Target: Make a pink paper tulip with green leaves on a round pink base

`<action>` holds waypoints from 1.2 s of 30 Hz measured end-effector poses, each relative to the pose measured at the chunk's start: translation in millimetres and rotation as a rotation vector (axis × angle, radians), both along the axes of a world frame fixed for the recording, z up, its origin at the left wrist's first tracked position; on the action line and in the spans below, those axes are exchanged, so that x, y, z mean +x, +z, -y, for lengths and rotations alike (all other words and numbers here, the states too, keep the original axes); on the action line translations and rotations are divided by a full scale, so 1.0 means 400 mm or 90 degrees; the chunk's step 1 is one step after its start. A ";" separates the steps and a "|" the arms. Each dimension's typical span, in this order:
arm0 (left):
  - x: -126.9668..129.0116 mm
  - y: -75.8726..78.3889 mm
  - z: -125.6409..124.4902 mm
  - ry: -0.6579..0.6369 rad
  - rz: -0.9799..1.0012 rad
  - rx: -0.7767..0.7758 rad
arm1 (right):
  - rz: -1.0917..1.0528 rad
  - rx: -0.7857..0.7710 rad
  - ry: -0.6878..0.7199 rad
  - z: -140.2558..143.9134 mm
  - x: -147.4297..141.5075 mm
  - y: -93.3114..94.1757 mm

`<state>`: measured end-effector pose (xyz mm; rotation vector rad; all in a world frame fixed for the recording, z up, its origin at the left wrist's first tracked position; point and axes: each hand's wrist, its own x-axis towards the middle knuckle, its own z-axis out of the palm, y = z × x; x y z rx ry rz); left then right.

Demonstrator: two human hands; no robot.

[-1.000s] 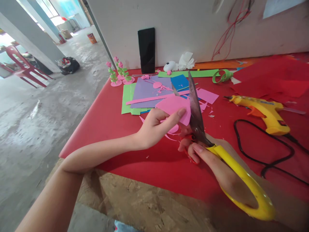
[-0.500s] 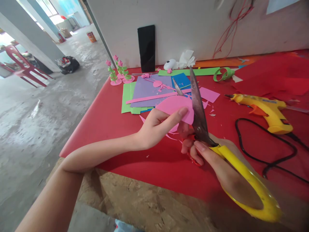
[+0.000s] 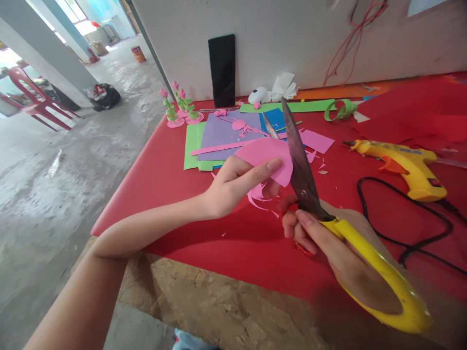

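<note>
We find the left hand (image 3: 233,187) pinching pink paper (image 3: 260,150) above the table (image 3: 146,189), the right hand (image 3: 330,248) gripping scissors (image 3: 304,182), 2 blades parted at the paper's edge, and a bag (image 3: 107,98) containing assorted items (image 3: 98,92).

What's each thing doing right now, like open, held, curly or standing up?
Pink sheet: held by the left hand
Scissors: open, in the right hand
Phone: propped upright, screen dark
Glue gun: lying on its side; on or off, can't tell
Green strip: curled
Little flowers: standing
Chair: standing
</note>
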<state>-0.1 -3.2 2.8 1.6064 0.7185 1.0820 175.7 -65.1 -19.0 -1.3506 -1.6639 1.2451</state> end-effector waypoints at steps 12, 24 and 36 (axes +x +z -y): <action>-0.038 0.019 -0.040 -0.065 -0.101 0.023 | 0.051 0.002 0.006 -0.005 -0.003 0.008; -0.067 0.024 -0.082 -0.151 -0.135 0.019 | 0.045 -0.007 0.042 -0.014 0.001 0.012; -0.091 0.007 -0.117 -0.253 -0.112 -0.002 | 0.120 0.062 0.056 -0.026 0.015 0.005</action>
